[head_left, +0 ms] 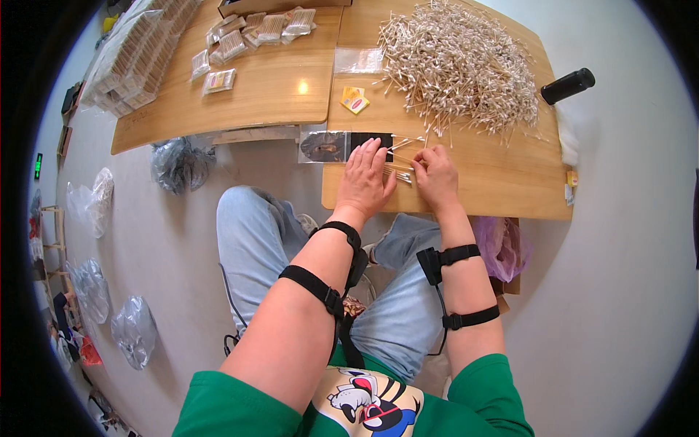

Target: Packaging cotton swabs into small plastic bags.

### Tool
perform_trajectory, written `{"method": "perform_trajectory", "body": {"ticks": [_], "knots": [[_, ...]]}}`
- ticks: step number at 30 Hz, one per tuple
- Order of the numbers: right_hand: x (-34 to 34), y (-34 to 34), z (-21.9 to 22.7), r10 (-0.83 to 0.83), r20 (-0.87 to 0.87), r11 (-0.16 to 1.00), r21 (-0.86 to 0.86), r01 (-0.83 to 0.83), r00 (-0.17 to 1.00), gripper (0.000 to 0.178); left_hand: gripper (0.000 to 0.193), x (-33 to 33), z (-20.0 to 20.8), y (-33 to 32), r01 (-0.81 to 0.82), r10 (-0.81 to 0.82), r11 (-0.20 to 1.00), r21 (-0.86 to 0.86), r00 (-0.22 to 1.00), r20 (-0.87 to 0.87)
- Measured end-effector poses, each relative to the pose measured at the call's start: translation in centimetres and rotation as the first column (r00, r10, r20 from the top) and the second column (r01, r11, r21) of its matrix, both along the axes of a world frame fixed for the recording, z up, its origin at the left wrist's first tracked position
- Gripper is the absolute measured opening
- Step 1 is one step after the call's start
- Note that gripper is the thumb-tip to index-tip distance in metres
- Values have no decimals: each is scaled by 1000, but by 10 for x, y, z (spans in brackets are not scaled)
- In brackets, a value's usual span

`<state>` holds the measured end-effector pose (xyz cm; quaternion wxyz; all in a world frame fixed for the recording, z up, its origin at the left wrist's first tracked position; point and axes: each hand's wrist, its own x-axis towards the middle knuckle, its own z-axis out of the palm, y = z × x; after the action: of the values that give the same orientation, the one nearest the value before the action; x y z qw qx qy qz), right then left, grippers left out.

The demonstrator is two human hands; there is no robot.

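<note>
My left hand (364,178) lies flat with its fingers stretched out over a black strip (368,137) and the ends of a few cotton swabs near the table's front edge. Just right of it, my right hand (437,177) is pinched at the tip of a cotton swab (401,158). Several loose cotton swabs (399,175) fan out between the two hands, partly hidden under my left fingers. A clear packet with a dark oval picture (324,146) adjoins the black strip and sticks out past the table edge.
A big heap of cotton swabs (466,65) covers the back right. Beside it lie a clear bag (358,60), a yellow card (354,100) and a black cylinder (568,86). Packed swab bags (271,29) and a stack of packs (138,58) are at the left. A purple bag (502,247) hangs below the table.
</note>
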<state>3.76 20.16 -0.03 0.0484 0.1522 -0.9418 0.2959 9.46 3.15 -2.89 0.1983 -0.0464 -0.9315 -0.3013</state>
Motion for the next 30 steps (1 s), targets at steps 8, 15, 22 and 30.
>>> {"method": "perform_trajectory", "body": {"ticks": [8,15,22,30], "knots": [[-24,-14,4,-70,-103,997,-15,69,992,19,41,-2,4,1,22,-22,998,-62,1000,-5],[-33,-8,6,78,-156,982,180,-50,985,15,36,1,9,0,37,-36,999,-20,998,45],[-11,-13,7,75,-61,997,40,-72,995,9,52,0,2,1,4,-3,999,-36,1000,31],[-14,-7,5,103,-91,995,-7,-104,990,2,55,-1,0,2,8,-1,993,-119,998,59]]}}
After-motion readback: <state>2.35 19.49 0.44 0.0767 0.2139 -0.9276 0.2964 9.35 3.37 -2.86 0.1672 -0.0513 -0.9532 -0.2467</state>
